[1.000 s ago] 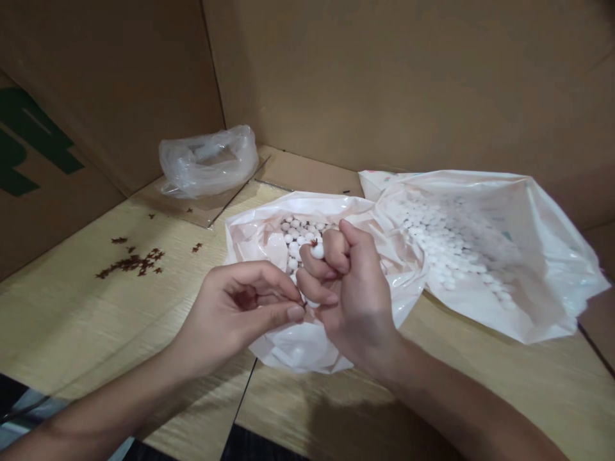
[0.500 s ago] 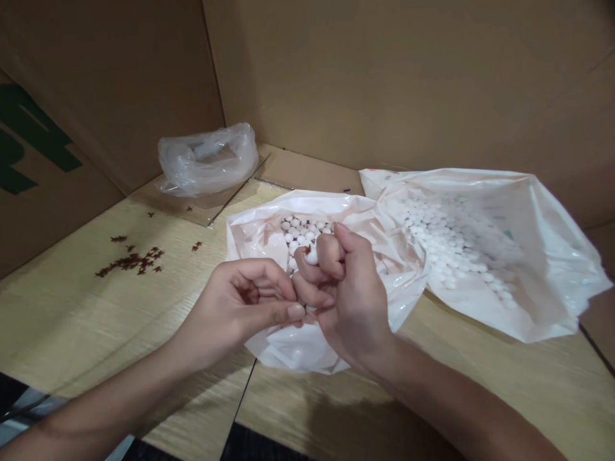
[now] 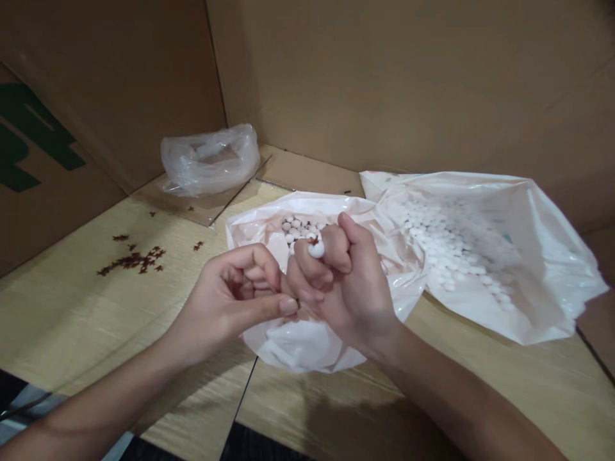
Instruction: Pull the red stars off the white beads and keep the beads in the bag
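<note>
My right hand (image 3: 353,275) is curled closed, with a small white ball (image 3: 316,248) gripped between its fingers. A tiny reddish-brown star-shaped piece (image 3: 314,241) sits on top of that ball. My left hand (image 3: 245,285) is pinched, thumb against fingers, close beside the right hand's lower fingers; a small dark bit shows at the thumb tip, too small to name. Both hands are over an open white plastic bag (image 3: 307,352). Inside it lie many white balls (image 3: 300,225) with dark marks, partly hidden by my hands.
Loose brown star pieces (image 3: 137,259) lie scattered at left on the pale wooden table (image 3: 192,410). A second white bag (image 3: 542,256) of plain white balls is at right. Behind stands a clear crumpled plastic bag (image 3: 206,166) on cardboard. Cardboard walls (image 3: 408,83) enclose the back and left.
The right hand has turned slightly, lifting its ball and star into plainer view. My left thumb and fingertips have shifted a little to the left.
</note>
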`<state>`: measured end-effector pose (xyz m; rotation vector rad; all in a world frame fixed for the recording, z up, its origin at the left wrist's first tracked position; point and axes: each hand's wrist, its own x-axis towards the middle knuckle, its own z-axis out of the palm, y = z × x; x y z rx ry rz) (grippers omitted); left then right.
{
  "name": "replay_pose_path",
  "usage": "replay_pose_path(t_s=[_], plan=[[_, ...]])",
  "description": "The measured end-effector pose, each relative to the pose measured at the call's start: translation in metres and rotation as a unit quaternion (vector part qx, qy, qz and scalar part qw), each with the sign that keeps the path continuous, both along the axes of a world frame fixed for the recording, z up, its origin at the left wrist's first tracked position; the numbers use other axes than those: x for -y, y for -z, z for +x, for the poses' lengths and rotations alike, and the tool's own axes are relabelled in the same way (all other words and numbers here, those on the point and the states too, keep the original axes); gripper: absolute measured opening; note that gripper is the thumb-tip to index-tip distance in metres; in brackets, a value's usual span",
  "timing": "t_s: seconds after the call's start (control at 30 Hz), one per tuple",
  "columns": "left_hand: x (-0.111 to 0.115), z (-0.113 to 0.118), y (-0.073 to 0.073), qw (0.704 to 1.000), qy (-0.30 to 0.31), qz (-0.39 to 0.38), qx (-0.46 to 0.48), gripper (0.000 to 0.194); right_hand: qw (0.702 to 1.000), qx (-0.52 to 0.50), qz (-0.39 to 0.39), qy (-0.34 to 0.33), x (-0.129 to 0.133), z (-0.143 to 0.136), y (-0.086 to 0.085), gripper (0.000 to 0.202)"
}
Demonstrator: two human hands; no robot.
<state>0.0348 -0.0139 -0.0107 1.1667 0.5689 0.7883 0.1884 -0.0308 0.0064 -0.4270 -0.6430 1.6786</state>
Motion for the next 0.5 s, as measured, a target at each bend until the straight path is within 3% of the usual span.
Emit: replay_pose_path(t_s=[0.17, 0.27, 0.4, 0.5], plan=[[0.002, -0.001, -0.004, 0.996, -0.042, 0.082, -0.011, 0.020, 0.995, 0.053, -0.011, 0.079, -0.003, 0.003, 0.001, 0.050], [0.005, 0.000, -0.007, 0.983, -0.101, 0.146, -0.035, 0.022, 0.980, 0.160, -0.032, 0.117, -0.004, 0.002, 0.005, 0.049], [0.007, 0.000, -0.009, 0.968, -0.129, 0.203, -0.066, 0.021, 0.945, 0.321, -0.037, 0.049, -0.005, 0.000, 0.013, 0.049], [0.006, 0.001, -0.009, 0.965, -0.125, 0.216, -0.086, 0.020, 0.941, 0.338, -0.021, -0.011, -0.004, -0.002, 0.015, 0.047]])
